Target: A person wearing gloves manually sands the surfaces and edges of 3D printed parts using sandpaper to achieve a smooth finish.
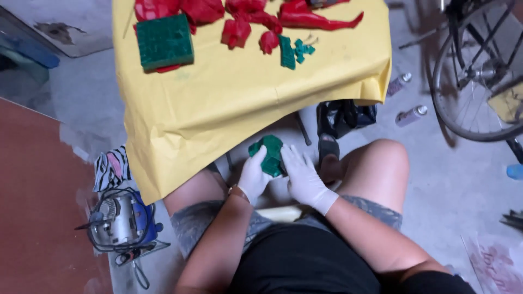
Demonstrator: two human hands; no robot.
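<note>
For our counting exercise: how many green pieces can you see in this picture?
4. A large green block on the yellow sheet, a narrow green slab and a small green cross piece beside it, and a green lump between both gloved hands. More may be hidden.

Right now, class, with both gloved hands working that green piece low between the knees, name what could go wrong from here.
1. The green piece is held by the left hand and right hand over bare floor, away from the yellow sheet; a slip could drop it.
2. The power tool and its looped cord lie on the floor by the left leg, a likely snag.
3. The green block sits near the sheet's sagging edge and might slide.
</note>
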